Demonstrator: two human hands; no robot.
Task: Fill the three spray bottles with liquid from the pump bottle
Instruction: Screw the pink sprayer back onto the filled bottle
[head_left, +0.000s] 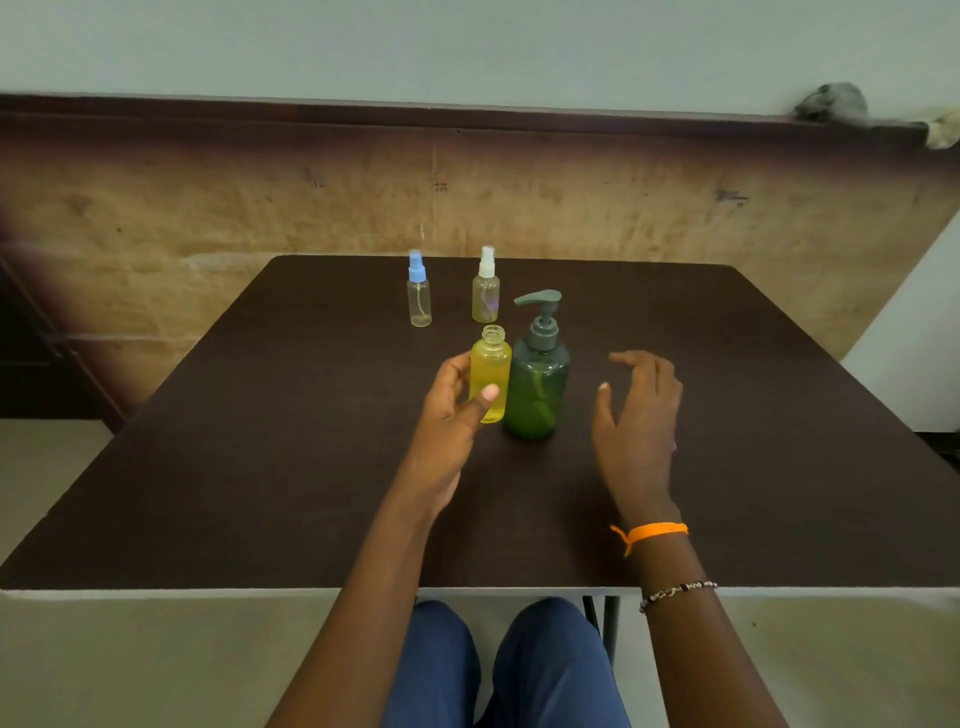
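While my left hand (451, 410) grips the open yellow bottle (490, 378), my right hand (638, 415), fingers spread, should press the pump bottle (536, 384) head slowly.

Left hand (457, 395) grips an uncapped yellow bottle (490, 378) just left of the pump bottle (537, 376); right hand (636, 410) hovers spread to its right.

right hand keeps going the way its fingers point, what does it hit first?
Most likely the green pump bottle. The right hand is open beside it, fingers reaching left toward the bottle's body, with bare table between them. Depth is uncertain from this single view, so the fingers might pass just behind it.
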